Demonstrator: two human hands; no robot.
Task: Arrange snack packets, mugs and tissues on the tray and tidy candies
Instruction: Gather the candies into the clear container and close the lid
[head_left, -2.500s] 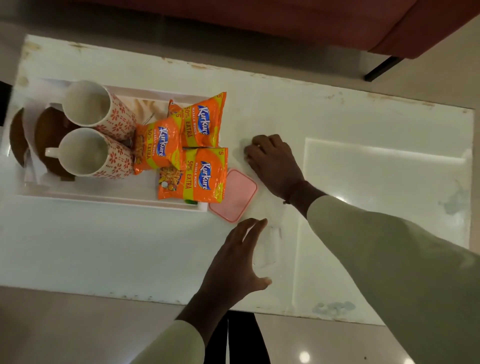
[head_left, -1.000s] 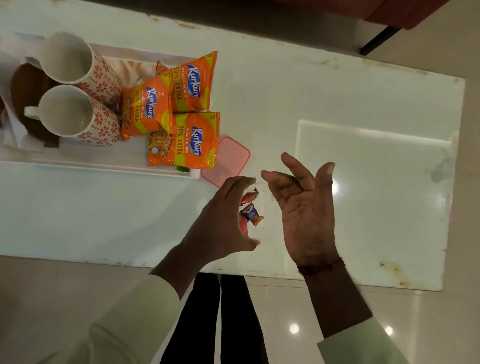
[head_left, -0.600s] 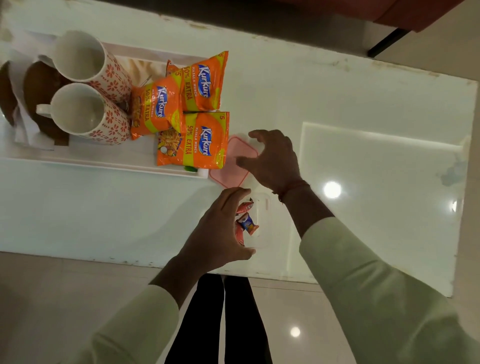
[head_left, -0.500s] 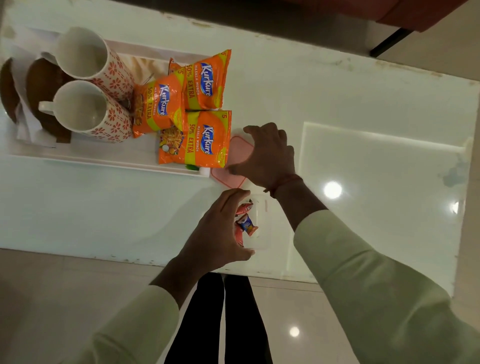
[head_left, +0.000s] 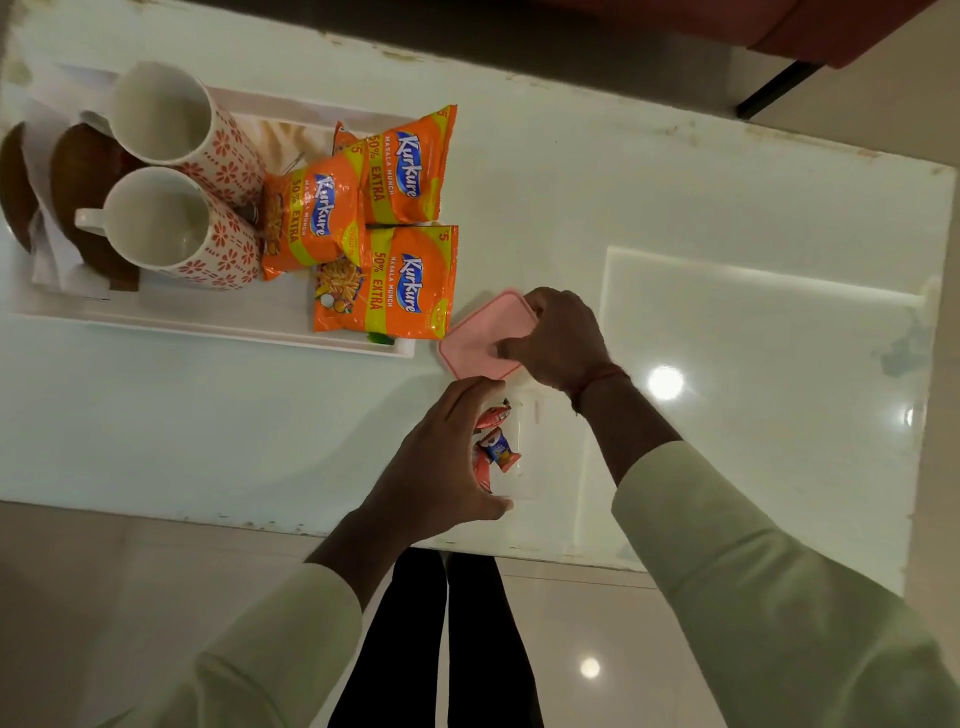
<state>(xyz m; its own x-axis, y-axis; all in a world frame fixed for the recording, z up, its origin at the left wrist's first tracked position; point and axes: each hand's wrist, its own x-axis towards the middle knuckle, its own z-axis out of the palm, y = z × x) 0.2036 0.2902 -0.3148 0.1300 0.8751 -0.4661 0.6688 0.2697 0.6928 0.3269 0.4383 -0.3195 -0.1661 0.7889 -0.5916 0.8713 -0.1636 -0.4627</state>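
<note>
A white tray (head_left: 218, 325) at the table's left holds two white mugs with red flowers (head_left: 171, 228), three orange snack packets (head_left: 395, 283) and white tissues (head_left: 52, 249) by brown coasters. Just right of the tray lies a pink lid (head_left: 475, 340), with my right hand (head_left: 563, 338) gripping its right edge. Nearer me, a small clear box (head_left: 522, 452) holds several wrapped candies (head_left: 496, 449). My left hand (head_left: 441, 467) curls around the box's left side, thumb at its near end and fingers at its far end.
The glossy white table (head_left: 727, 218) ends close to my legs, its near edge just behind the box. A red sofa (head_left: 779, 21) and a dark furniture leg stand beyond the far edge. Ceiling lights glare on the right half.
My right hand, open palm-up over the box a second ago, reached forward to the pink lid and closed on its edge. My left hand stayed on the candy box.
</note>
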